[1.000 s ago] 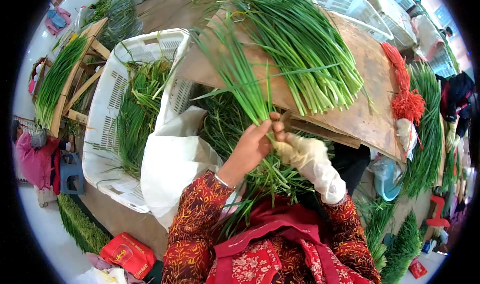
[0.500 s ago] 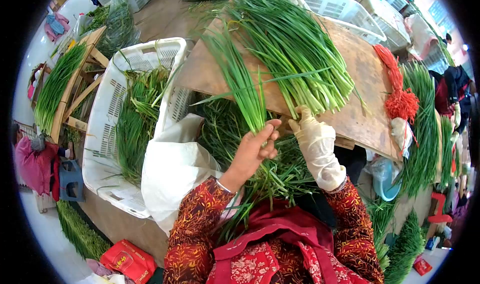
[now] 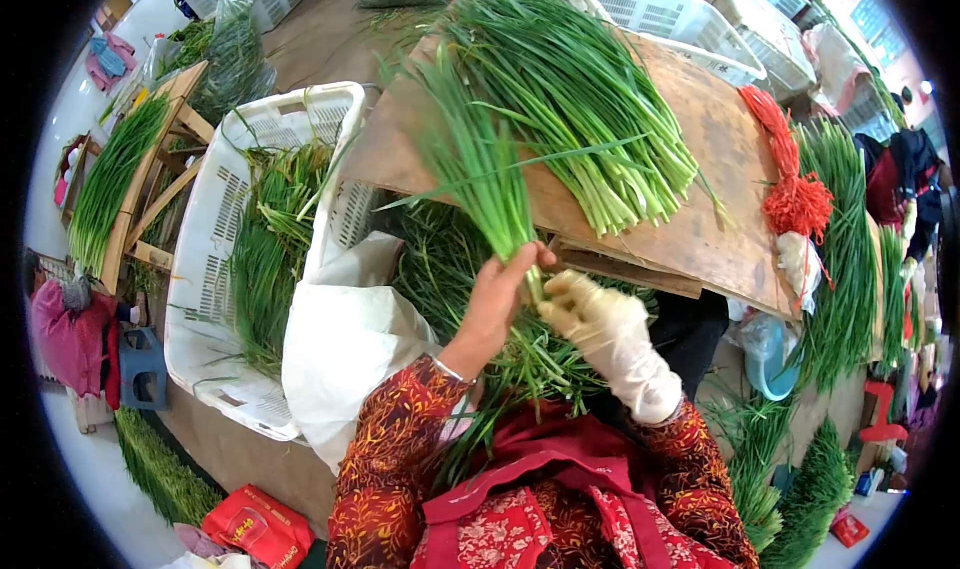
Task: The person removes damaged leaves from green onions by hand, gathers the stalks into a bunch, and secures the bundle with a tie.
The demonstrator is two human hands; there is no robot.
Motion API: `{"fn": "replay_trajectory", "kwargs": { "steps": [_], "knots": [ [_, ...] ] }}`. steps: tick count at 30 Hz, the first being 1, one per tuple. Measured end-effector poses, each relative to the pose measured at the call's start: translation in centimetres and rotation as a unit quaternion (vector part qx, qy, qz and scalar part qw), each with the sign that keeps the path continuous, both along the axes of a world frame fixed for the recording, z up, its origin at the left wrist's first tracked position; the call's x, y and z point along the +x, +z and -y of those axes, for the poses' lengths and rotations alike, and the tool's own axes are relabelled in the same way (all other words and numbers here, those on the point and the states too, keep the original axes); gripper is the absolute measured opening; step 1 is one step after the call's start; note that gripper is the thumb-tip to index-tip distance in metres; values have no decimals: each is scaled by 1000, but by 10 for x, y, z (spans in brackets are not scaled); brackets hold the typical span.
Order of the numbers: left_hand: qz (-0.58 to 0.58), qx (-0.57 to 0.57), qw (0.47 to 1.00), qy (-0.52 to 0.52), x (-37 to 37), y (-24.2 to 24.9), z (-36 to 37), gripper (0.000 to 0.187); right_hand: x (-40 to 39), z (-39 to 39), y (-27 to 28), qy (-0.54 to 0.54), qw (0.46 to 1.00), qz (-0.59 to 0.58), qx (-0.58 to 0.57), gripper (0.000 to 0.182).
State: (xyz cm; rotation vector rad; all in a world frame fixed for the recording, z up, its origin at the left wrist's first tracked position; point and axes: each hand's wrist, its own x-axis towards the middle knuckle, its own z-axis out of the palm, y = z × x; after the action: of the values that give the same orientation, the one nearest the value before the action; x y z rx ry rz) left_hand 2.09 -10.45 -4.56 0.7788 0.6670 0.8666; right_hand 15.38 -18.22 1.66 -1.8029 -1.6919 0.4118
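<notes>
My left hand [image 3: 502,294], bare with a bracelet at the wrist, is closed around the lower stems of a small bunch of garlic chives [image 3: 490,184]. The leaves fan up and away, blurred, over the board's near edge. At the stem ends just below, my right hand [image 3: 592,321] in a pale thin glove pinches the stalks, slightly smeared by motion. A larger pile of garlic chives [image 3: 575,109] lies on the wooden board [image 3: 735,219], stem ends toward me. Loose green leaves [image 3: 540,364] lie beneath my hands, over my lap.
Left of me stands a white plastic crate [image 3: 215,369] of loose greens, with a white sack [image 3: 340,344] over its near side. Red strings [image 3: 795,204] hang on the board's right end. More chives [image 3: 840,259] lie to the right, above a blue basin [image 3: 772,364].
My right hand has left the pile's stem ends and come down-left to the bunch in my left hand. That bunch looks thicker now. My left hand has shifted only slightly.
</notes>
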Motion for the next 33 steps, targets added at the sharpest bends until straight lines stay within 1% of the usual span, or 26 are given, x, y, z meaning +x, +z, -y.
{"fn": "replay_trajectory", "kwargs": {
  "steps": [1, 2, 3, 4, 6, 7, 9, 10, 11, 12, 13, 15, 16, 18, 19, 20, 22, 23, 25, 26, 28, 29, 31, 32, 33],
  "knots": [
    [34, 17, 998, 50, 0, 7, 0, 20, 7, -5, 7, -25, 999, 13, 37, 20],
    [67, 34, 992, 99, 0, 17, -1, 19, 14, -9, 12, -47, 996, -20, 73, 20],
    [133, 27, 983, 121, -2, 18, -5, 19, 21, -13, 19, -78, 994, 14, 73, 21],
    [150, -2, 980, 131, -3, 23, -6, 19, 28, -16, 25, -109, 990, 48, 73, 21],
    [231, -91, 966, 72, -6, 18, -12, 21, 40, -24, 29, -132, 983, 123, 31, 23],
    [232, -89, 966, 73, -6, 13, -12, 21, 44, -28, 23, -136, 974, 183, 13, 19],
    [261, -200, 942, -67, -4, 8, -10, 23, 45, -30, 22, -132, 975, 181, 4, 18],
    [226, -180, 953, -91, -4, 8, -7, 24, 44, -31, 22, -126, 976, 177, -8, 18],
    [193, -180, 960, -96, -3, 14, -4, 26, 40, -29, 26, -131, 977, 170, 15, 18],
    [159, -181, 965, -99, -2, 21, -1, 28, 35, -26, 28, -127, 977, 170, 13, 18],
    [159, -184, 965, -96, 0, 26, 2, 28, 29, -23, 29, -107, 985, 132, 28, 17],
    [100, -170, 978, -62, 3, 33, 5, 30, 17, -16, 23, -58, 993, 72, 71, 13],
    [98, -173, 978, -59, 3, 31, 5, 30, 8, -13, 20, -34, 998, 38, 49, 12],
    [108, -172, 977, -61, 3, 22, 4, 32, -4, -10, 15, 3, 997, 81, 2, 12],
    [97, -150, 977, -117, 0, 14, -1, 32, -7, -8, 8, 25, 998, 57, -2, 12],
    [96, -151, 977, -117, 0, 14, -1, 32, -8, -7, 3, 28, 998, 49, -7, 12],
    [62, -114, 990, -53, 3, 14, 0, 31, -4, -6, 0, 46, 995, 74, -49, 11],
    [62, -108, 991, -41, 2, 12, 0, 28, -2, -4, 2, 46, 995, 74, -50, 11],
    [58, -98, 993, -37, 0, 11, -2, 28, 1, -1, 6, 84, 986, 54, -133, 14],
    [55, -87, 994, -32, -1, 10, -2, 27, 2, -2, 4, 84, 986, 54, -133, 14],
    [46, -74, 996, -35, -1, 7, 0, 28, 2, -5, 0, -1, 995, -23, -98, 19],
    [28, -76, 996, -48, -1, 8, 2, 28, 1, -9, 11, -8, 988, -79, -129, 23],
    [-25, -84, 994, -71, 0, 9, 4, 30, 1, -17, -2, -14, 989, -91, -113, 23],
    [-27, -79, 994, -73, -1, 10, 4, 30, 2, -20, -10, -21, 989, -102, -101, 23],
    [-32, -41, 996, -66, -4, 10, 3, 30, 4, -23, -13, -12, 984, -128, -124, 23]
  ]
}}
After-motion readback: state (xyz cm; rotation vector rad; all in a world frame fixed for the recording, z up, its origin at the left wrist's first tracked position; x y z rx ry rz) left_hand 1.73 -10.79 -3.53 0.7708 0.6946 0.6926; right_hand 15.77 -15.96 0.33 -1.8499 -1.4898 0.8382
